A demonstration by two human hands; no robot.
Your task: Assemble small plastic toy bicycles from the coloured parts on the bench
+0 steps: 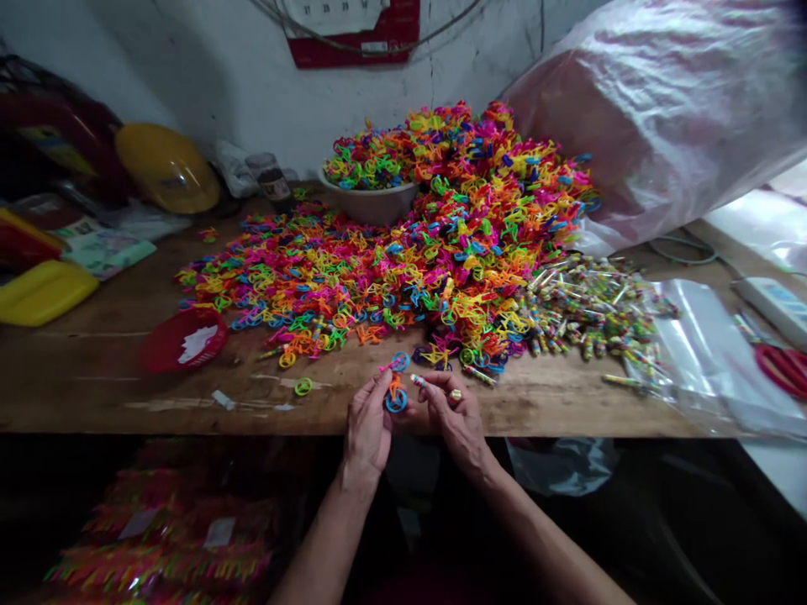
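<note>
My left hand is closed, pinching a small plastic toy piece in orange with a blue ring-shaped wheel. A pink piece with a blue ring shows just above the fingertips; whether it is joined to the orange one I cannot tell. Close by on the right, my right hand grips a thin tube with coloured bits between thumb and fingers, its pale end pointing at the toy piece. Another small yellowish end shows among the right fingers. Beyond both hands spreads a big heap of bright plastic pieces.
Filled tubes lie piled at right, beside a clear plastic bag, red-handled scissors and a power strip. A bowl of pieces stands behind. Left are a red dish and a yellow helmet.
</note>
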